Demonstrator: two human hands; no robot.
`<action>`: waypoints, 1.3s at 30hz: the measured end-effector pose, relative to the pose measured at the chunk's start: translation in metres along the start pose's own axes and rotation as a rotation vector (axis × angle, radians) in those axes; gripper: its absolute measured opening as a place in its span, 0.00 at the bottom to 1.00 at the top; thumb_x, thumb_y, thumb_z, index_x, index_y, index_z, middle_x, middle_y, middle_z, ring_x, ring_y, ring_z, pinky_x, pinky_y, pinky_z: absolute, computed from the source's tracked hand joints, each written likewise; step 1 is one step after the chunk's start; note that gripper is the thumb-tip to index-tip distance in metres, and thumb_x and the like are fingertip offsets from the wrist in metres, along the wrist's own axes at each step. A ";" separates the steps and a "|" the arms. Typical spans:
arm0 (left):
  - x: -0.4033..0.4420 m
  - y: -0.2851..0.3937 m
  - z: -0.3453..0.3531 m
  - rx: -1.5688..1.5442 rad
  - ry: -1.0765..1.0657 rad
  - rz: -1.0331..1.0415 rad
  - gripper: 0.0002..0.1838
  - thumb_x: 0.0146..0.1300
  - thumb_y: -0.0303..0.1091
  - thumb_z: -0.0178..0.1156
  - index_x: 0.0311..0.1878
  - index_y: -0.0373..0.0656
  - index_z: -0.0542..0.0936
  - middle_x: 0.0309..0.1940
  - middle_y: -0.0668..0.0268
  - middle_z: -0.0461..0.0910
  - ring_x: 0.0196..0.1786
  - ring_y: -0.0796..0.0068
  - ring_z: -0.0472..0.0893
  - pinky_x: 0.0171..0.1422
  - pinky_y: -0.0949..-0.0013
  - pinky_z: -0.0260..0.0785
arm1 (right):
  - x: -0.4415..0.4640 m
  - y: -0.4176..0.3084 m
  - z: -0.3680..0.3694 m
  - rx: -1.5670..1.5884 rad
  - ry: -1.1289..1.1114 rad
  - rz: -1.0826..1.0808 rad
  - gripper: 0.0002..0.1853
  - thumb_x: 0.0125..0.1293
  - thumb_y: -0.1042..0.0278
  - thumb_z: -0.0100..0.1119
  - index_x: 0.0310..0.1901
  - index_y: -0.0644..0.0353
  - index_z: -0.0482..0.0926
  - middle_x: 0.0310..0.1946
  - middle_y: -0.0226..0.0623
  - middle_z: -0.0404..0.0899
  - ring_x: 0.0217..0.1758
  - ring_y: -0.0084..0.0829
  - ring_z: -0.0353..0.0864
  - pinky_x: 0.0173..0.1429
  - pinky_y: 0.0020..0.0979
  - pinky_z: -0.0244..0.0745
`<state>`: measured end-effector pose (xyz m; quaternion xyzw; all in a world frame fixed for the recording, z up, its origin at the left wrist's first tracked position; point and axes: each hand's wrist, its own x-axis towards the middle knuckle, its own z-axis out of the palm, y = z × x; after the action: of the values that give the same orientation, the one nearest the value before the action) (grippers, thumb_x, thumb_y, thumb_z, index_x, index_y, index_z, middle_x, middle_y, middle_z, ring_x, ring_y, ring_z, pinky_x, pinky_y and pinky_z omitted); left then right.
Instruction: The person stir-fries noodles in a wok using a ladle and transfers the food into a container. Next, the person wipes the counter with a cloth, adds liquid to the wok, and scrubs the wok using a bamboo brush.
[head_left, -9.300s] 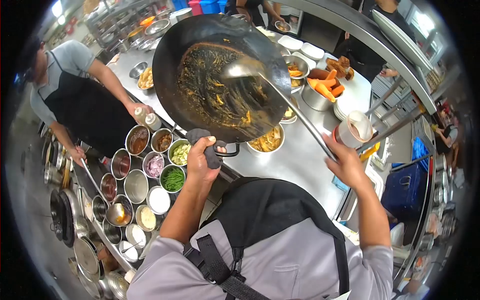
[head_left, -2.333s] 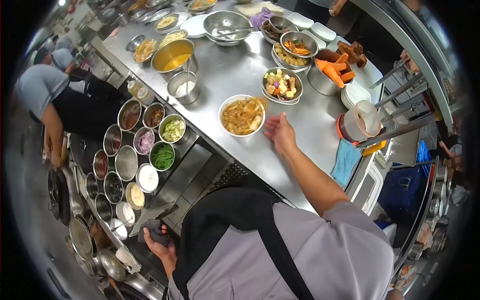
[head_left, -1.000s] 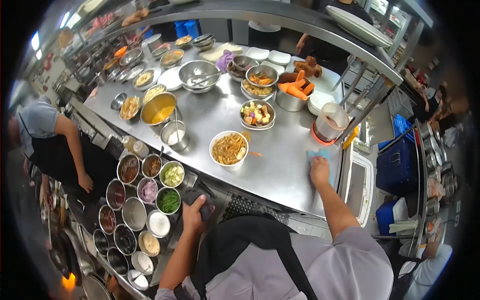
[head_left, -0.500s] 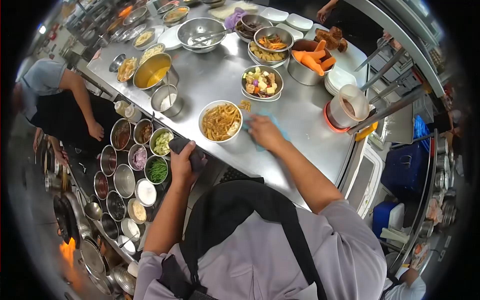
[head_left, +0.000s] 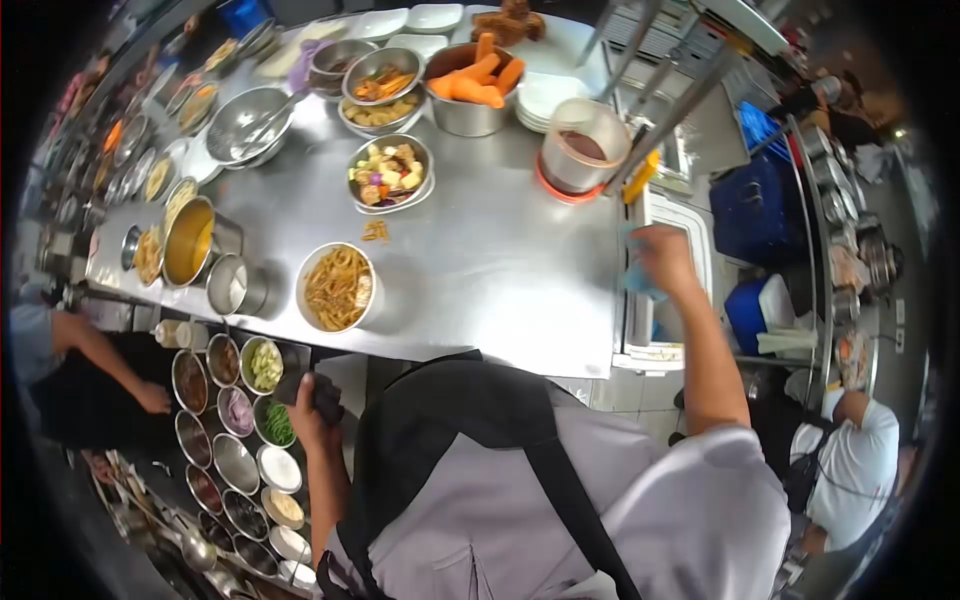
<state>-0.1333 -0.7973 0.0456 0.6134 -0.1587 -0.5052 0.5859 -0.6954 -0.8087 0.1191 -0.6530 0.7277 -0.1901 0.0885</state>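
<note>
My right hand (head_left: 664, 262) is at the right edge of the steel table (head_left: 500, 270), over the gap beside it, closed on a light blue cloth (head_left: 641, 282). My left hand (head_left: 312, 412) hangs below the table's near edge, wrapped round a dark cloth (head_left: 325, 398). Between the hands, near the front edge, stands a white bowl (head_left: 374, 300) filled with brown sauced noodles (head_left: 338, 286). A few scraps of noodle (head_left: 375, 231) lie on the steel just behind it. Farther back is a metal bowl of diced vegetables and meat (head_left: 388, 173).
Several metal pots of chopped ingredients (head_left: 236, 410) stand at my lower left, with a co-worker's arm (head_left: 108, 362) beyond them. A pot of carrots (head_left: 470, 118) and a clear tub (head_left: 580, 150) stand at the back. Another person (head_left: 848, 470) is at the right.
My right hand has swept the blue cloth rightward, from beside the noodle bowl to the table's right edge. The view has turned right. My left hand still grips the dark cloth.
</note>
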 end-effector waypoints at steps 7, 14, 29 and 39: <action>0.004 -0.009 -0.023 0.065 -0.236 -0.232 0.15 0.61 0.45 0.63 0.39 0.43 0.76 0.27 0.64 0.77 0.24 0.70 0.79 0.24 0.72 0.71 | -0.066 0.153 -0.008 0.041 0.386 0.375 0.13 0.64 0.72 0.57 0.49 0.60 0.82 0.41 0.49 0.82 0.42 0.42 0.84 0.48 0.33 0.75; -0.009 0.004 -0.019 -0.008 -0.147 -0.185 0.13 0.62 0.43 0.61 0.35 0.42 0.75 0.22 0.64 0.75 0.22 0.71 0.77 0.18 0.71 0.66 | -0.091 0.116 -0.050 0.235 0.675 0.458 0.11 0.69 0.69 0.55 0.48 0.65 0.80 0.37 0.31 0.82 0.38 0.21 0.76 0.45 0.24 0.71; -0.014 0.018 0.032 -0.115 -0.090 -0.128 0.20 0.58 0.28 0.64 0.51 0.45 0.66 0.38 0.63 0.75 0.33 0.69 0.79 0.31 0.62 0.77 | 0.026 -0.115 0.133 0.157 0.058 -0.564 0.09 0.63 0.67 0.63 0.41 0.62 0.81 0.35 0.44 0.81 0.38 0.40 0.81 0.42 0.34 0.75; 0.038 0.007 0.077 -0.189 -0.051 0.004 0.21 0.58 0.24 0.61 0.51 0.44 0.63 0.35 0.59 0.75 0.29 0.64 0.79 0.30 0.61 0.77 | 0.071 -0.287 0.215 1.435 -0.866 0.450 0.16 0.71 0.73 0.48 0.58 0.65 0.70 0.49 0.40 0.77 0.46 0.35 0.81 0.49 0.32 0.79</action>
<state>-0.1760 -0.8723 0.0510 0.5419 -0.1264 -0.5322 0.6381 -0.3605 -0.9350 0.0437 -0.2946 0.4460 -0.3159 0.7839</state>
